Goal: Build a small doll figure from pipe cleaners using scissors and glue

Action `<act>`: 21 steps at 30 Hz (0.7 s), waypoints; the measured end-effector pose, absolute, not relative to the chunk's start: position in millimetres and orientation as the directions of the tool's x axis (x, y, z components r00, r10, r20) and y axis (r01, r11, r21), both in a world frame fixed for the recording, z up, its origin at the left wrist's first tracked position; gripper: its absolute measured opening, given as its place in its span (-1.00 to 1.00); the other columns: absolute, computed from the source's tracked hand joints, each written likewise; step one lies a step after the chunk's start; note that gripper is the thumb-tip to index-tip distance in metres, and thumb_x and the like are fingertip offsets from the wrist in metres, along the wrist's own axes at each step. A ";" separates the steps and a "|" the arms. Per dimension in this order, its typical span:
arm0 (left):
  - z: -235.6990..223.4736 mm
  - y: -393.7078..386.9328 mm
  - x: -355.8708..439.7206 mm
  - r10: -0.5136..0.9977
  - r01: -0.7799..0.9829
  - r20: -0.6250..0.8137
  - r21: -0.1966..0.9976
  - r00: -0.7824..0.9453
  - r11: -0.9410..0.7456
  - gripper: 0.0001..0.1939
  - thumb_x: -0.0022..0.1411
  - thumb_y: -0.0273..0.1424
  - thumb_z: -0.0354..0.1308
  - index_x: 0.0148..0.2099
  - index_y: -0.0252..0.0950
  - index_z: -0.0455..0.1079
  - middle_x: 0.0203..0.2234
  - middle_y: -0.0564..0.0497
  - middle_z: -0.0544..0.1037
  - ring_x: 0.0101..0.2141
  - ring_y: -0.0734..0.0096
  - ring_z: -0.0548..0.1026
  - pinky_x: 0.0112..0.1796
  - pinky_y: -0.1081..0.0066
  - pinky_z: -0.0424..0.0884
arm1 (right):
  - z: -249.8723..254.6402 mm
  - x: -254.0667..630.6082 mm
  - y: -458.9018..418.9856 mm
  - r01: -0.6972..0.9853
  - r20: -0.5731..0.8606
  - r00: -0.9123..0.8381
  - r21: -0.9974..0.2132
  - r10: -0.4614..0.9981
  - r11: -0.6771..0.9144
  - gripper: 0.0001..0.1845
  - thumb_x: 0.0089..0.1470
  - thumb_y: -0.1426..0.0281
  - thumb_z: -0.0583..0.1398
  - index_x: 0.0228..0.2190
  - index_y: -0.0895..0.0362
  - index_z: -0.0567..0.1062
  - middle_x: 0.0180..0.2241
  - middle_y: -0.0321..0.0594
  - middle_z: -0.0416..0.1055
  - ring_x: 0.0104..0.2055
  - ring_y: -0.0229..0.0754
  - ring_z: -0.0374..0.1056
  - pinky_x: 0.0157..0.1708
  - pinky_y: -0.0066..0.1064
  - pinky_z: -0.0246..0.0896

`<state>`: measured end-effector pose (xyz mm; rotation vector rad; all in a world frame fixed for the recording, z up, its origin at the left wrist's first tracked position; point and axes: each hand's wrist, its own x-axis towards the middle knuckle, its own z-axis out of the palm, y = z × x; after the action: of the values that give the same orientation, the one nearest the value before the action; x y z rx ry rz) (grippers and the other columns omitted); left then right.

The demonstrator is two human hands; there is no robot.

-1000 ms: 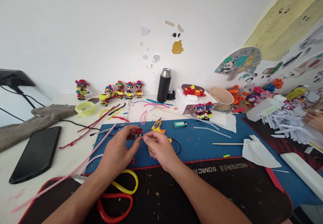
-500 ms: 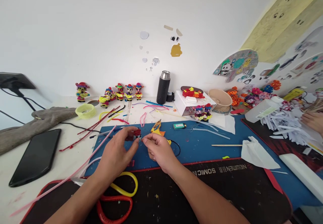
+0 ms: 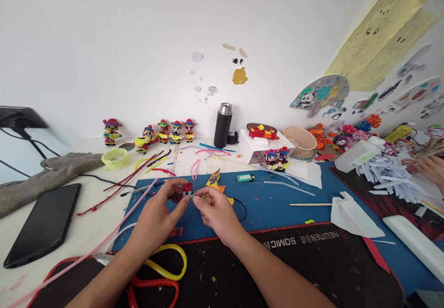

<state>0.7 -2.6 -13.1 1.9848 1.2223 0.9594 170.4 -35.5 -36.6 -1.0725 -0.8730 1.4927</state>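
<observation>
Between the thumb and fingers of my left hand is a small figure head, red on top with a white and dark face part below. My right hand has its thumb and forefinger pinched together right at the head's lower right side; whatever is in that pinch is too small to make out. Just behind my right hand lies a yellow hot glue gun on the blue mat. Scissors with yellow and red handles lie under my left forearm.
Finished figures stand along the wall, left of a black thermos. A phone lies at the left. Pipe cleaners are scattered behind my left hand. A wooden stick and tissue lie right. Another person's hand is at paper strips.
The view has shifted slightly. The small head now shows more of its face part between my hands, and my right fingers stay close beside it. The other person's hand reaches further into view.
</observation>
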 end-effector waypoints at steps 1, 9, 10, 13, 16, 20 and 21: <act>-12.7 -2.8 0.8 0.913 0.471 0.263 0.792 0.311 -0.388 -0.70 0.39 -0.15 0.14 0.08 -0.14 0.38 -0.25 0.04 0.62 -0.21 0.21 0.60 -0.16 0.28 0.49 | -36.6 170.5 -35.4 -0.330 -0.173 -0.046 -0.927 0.984 -0.179 -0.56 0.01 0.07 0.44 -0.29 0.11 0.45 -0.66 -0.59 0.08 -0.70 -0.44 -0.15 -0.71 -0.48 -0.23; -11.9 -4.3 1.3 0.902 0.486 0.276 0.769 0.332 -0.414 -0.70 0.39 -0.17 0.14 0.09 -0.15 0.38 -0.27 0.06 0.61 -0.23 0.23 0.61 -0.19 0.32 0.49 | -39.0 171.9 -35.0 -0.299 -0.176 -0.045 -0.937 0.983 -0.181 -0.56 0.05 0.08 0.42 -0.24 0.10 0.45 -0.65 -0.58 0.11 -0.70 -0.43 -0.10 -0.69 -0.48 -0.20; -12.4 -4.3 1.2 0.901 0.489 0.275 0.766 0.337 -0.417 -0.70 0.39 -0.17 0.14 0.09 -0.15 0.37 -0.26 0.05 0.61 -0.22 0.23 0.60 -0.19 0.32 0.49 | -39.6 171.8 -35.0 -0.298 -0.176 -0.046 -0.937 0.983 -0.182 -0.56 0.05 0.07 0.42 -0.24 0.10 0.45 -0.65 -0.57 0.11 -0.70 -0.43 -0.10 -0.69 -0.48 -0.20; -14.0 -3.7 0.9 0.897 0.497 0.272 0.758 0.347 -0.422 -0.69 0.40 -0.18 0.11 0.11 -0.16 0.37 -0.26 0.05 0.59 -0.23 0.24 0.59 -0.19 0.32 0.48 | -41.0 171.1 -34.7 -0.295 -0.178 -0.046 -0.938 0.983 -0.184 -0.56 0.05 0.07 0.42 -0.25 0.10 0.45 -0.65 -0.57 0.12 -0.70 -0.42 -0.10 -0.70 -0.49 -0.20; -15.2 -2.9 0.2 0.900 0.509 0.263 0.753 0.348 -0.417 -0.69 0.40 -0.18 0.11 0.11 -0.16 0.37 -0.28 0.05 0.57 -0.25 0.24 0.58 -0.22 0.32 0.47 | -40.9 170.6 -34.3 -0.303 -0.183 -0.048 -0.934 0.982 -0.189 -0.56 0.04 0.07 0.42 -0.26 0.11 0.44 -0.66 -0.58 0.10 -0.70 -0.43 -0.11 -0.71 -0.49 -0.21; -14.8 -3.2 -0.5 0.902 0.513 0.257 0.753 0.348 -0.413 -0.68 0.39 -0.19 0.11 0.11 -0.16 0.37 -0.28 0.05 0.58 -0.25 0.23 0.58 -0.20 0.31 0.47 | -39.7 170.4 -34.8 -0.311 -0.185 -0.051 -0.931 0.981 -0.191 -0.56 0.03 0.07 0.42 -0.28 0.11 0.44 -0.64 -0.57 0.10 -0.68 -0.43 -0.09 -0.71 -0.50 -0.22; -14.4 -3.6 -0.3 0.901 0.511 0.255 0.754 0.351 -0.412 -0.68 0.39 -0.19 0.11 0.11 -0.16 0.37 -0.27 0.04 0.58 -0.25 0.23 0.58 -0.20 0.31 0.47 | -39.4 170.4 -34.9 -0.312 -0.185 -0.054 -0.930 0.981 -0.193 -0.56 0.03 0.07 0.42 -0.28 0.11 0.44 -0.64 -0.57 0.11 -0.68 -0.42 -0.09 -0.71 -0.50 -0.22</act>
<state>-0.3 -3.6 -14.4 2.0540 1.2251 0.9019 170.4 -34.9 -39.4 -1.0885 -0.8851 1.5006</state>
